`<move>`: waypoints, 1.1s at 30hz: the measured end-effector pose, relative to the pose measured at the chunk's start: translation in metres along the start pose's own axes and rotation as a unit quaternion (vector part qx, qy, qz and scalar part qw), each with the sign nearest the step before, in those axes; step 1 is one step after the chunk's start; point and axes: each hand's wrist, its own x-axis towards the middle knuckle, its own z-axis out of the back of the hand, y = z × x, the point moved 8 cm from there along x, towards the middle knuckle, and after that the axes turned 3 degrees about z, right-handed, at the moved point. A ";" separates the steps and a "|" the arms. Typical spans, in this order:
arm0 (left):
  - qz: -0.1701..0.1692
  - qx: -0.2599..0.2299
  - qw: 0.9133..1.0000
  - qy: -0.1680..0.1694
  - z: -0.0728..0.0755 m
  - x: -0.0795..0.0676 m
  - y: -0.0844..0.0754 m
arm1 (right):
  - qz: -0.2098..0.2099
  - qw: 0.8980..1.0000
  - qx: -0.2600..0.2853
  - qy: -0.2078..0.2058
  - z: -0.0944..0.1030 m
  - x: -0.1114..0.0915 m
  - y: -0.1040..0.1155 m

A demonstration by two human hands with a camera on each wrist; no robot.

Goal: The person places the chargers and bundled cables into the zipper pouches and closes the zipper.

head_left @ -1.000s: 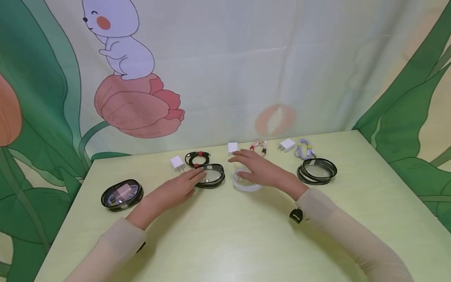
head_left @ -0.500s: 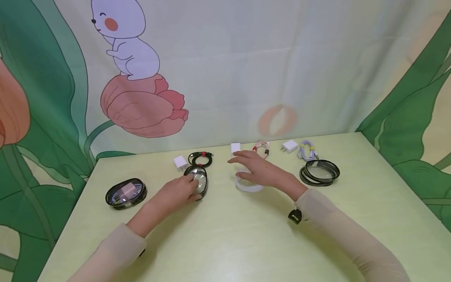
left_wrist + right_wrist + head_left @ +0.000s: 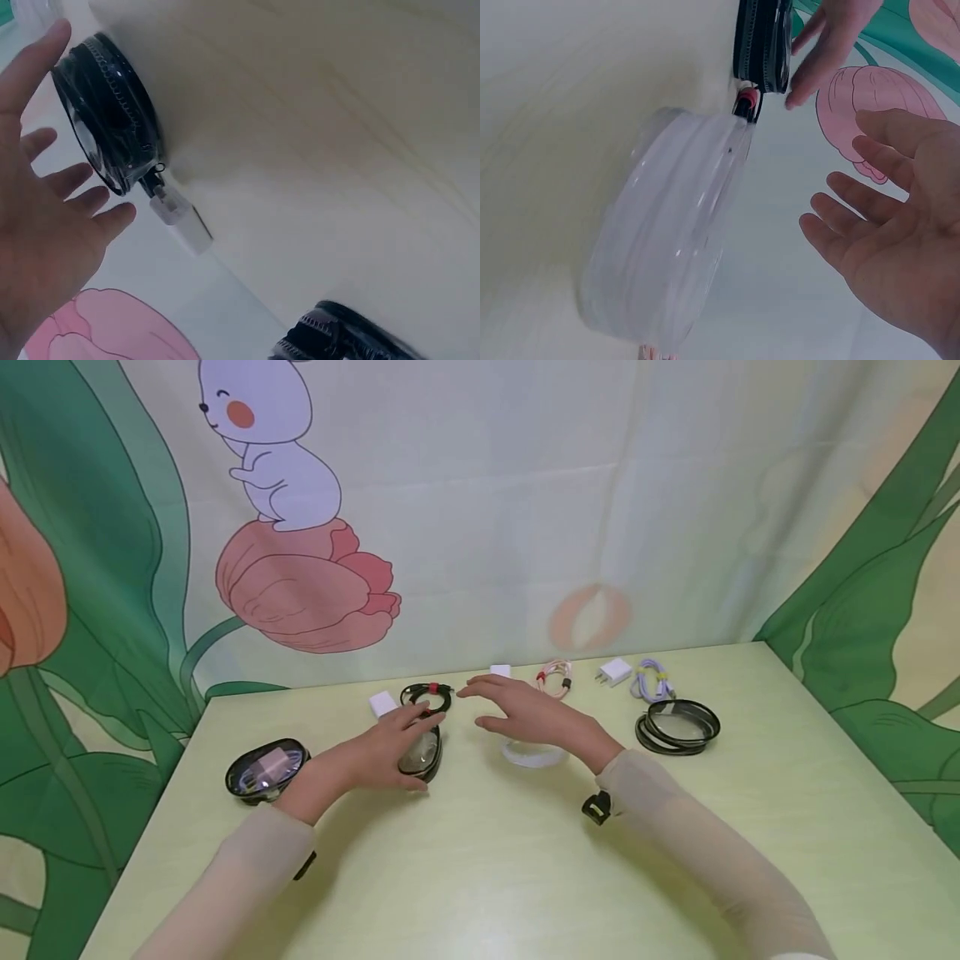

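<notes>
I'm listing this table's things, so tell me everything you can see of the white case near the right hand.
The white case looks like translucent plastic, rounded, with banded sides. It lies flat on the table, partly hidden by the right hand in the head view; the fingers are apart from it. Whether it's empty is unclear.

No letters, numbers, brands or signs can be read — not on the white, block-shaped plastic charger with prongs (image 3: 615, 672), the black-rimmed, clear oval case (image 3: 255, 775) at the bench's (image 3: 480, 877) left, the black-sided, zipped case with a clear top (image 3: 112, 112), or the translucent white, rounded plastic case (image 3: 667, 232). The small black device (image 3: 597, 808) by the right cuff (image 3: 630, 777) shows a pale mark — too small to make out.
</notes>
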 end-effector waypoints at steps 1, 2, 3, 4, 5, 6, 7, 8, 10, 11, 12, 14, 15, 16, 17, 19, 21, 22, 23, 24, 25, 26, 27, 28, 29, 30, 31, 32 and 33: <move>-0.002 -0.004 1.000 0.004 -0.001 0.001 0.000 | 0.000 1.000 0.000 0.003 -0.001 0.003 0.001; -0.002 -0.006 1.000 0.006 -0.001 0.002 0.000 | 0.000 1.000 -0.001 0.004 -0.001 0.005 0.003; -0.001 -0.009 1.000 0.005 -0.001 0.002 0.000 | 0.001 1.000 0.000 0.007 -0.001 0.007 0.005; 0.005 -0.011 1.000 0.006 -0.001 0.001 0.002 | 0.001 1.000 0.002 0.009 -0.002 0.008 0.006; 0.016 -0.012 1.000 0.005 -0.001 0.000 0.003 | 0.001 1.000 0.003 0.012 -0.003 0.010 0.008; 0.029 -0.015 0.999 0.004 -0.001 -0.001 0.005 | 0.000 1.000 0.003 0.014 -0.003 0.012 0.010; 0.042 -0.017 0.999 0.001 -0.001 -0.003 0.007 | -0.001 1.000 0.001 0.016 -0.004 0.014 0.010; 0.056 -0.020 0.998 -0.002 0.000 -0.005 0.009 | -0.003 1.000 0.005 0.017 -0.004 0.016 0.011; 0.078 -0.028 0.996 -0.012 0.003 -0.009 0.013 | -0.003 1.000 0.011 0.017 -0.005 0.021 0.012; 0.086 -0.034 0.996 -0.019 0.004 -0.011 0.015 | -0.004 1.000 0.014 0.017 -0.006 0.024 0.012; 0.091 -0.042 0.995 -0.027 0.005 -0.014 0.016 | -0.003 1.000 0.017 0.017 -0.007 0.027 0.011; 0.096 -0.056 0.993 -0.042 0.007 -0.017 0.019 | -0.003 1.000 0.023 0.015 -0.009 0.034 0.009; 0.098 -0.064 0.992 -0.049 0.008 -0.018 0.020 | -0.004 1.000 0.027 0.014 -0.010 0.038 0.008; 0.100 -0.072 0.991 -0.055 0.008 -0.019 0.022 | -0.008 0.999 0.032 0.013 -0.011 0.041 0.006; 0.101 -0.080 0.990 -0.061 0.007 -0.020 0.024 | -0.012 0.999 0.038 0.011 -0.013 0.045 0.004; 0.100 -0.097 0.988 -0.072 0.007 -0.021 0.027 | -0.024 0.998 0.049 0.010 -0.016 0.052 0.000; 0.104 -0.111 0.985 -0.079 0.006 -0.022 0.029 | -0.041 0.997 0.062 0.012 -0.019 0.060 -0.004; 0.105 -0.117 0.984 -0.083 0.006 -0.022 0.030 | -0.051 0.996 0.066 0.015 -0.021 0.064 -0.006; 0.103 -0.124 0.983 -0.087 0.006 -0.023 0.030 | -0.059 0.996 0.072 0.017 -0.022 0.068 -0.007; 0.105 -0.130 0.982 -0.089 0.006 -0.024 0.030 | -0.068 0.994 0.078 0.020 -0.024 0.073 -0.008; 0.106 -0.133 0.981 -0.092 0.005 -0.024 0.031 | -0.078 0.993 0.086 0.022 -0.026 0.078 -0.009; 0.108 -0.136 0.980 -0.094 0.005 -0.025 0.031 | -0.089 0.992 0.089 0.025 -0.028 0.082 -0.010; 0.109 -0.139 0.979 -0.096 0.005 -0.026 0.031 | -0.100 0.990 0.093 0.027 -0.031 0.086 -0.012; 0.107 -0.142 0.979 -0.100 0.005 -0.026 0.031 | -0.111 0.989 0.095 0.030 -0.033 0.090 -0.014; 0.106 -0.143 0.979 -0.103 0.005 -0.026 0.031 | -0.123 0.987 0.095 0.032 -0.036 0.093 -0.017; 0.107 -0.144 0.978 -0.106 0.005 -0.027 0.030 | -0.136 0.986 0.091 0.036 -0.039 0.095 -0.020; 0.105 -0.145 0.978 -0.109 0.006 -0.026 0.030 | -0.149 0.984 0.088 0.040 -0.042 0.097 -0.023; 0.104 -0.147 0.977 -0.111 0.006 -0.026 0.029 | -0.161 0.983 0.082 0.043 -0.046 0.099 -0.026; 0.102 -0.149 0.977 -0.113 0.006 -0.026 0.029 | -0.171 0.981 0.080 0.045 -0.049 0.100 -0.029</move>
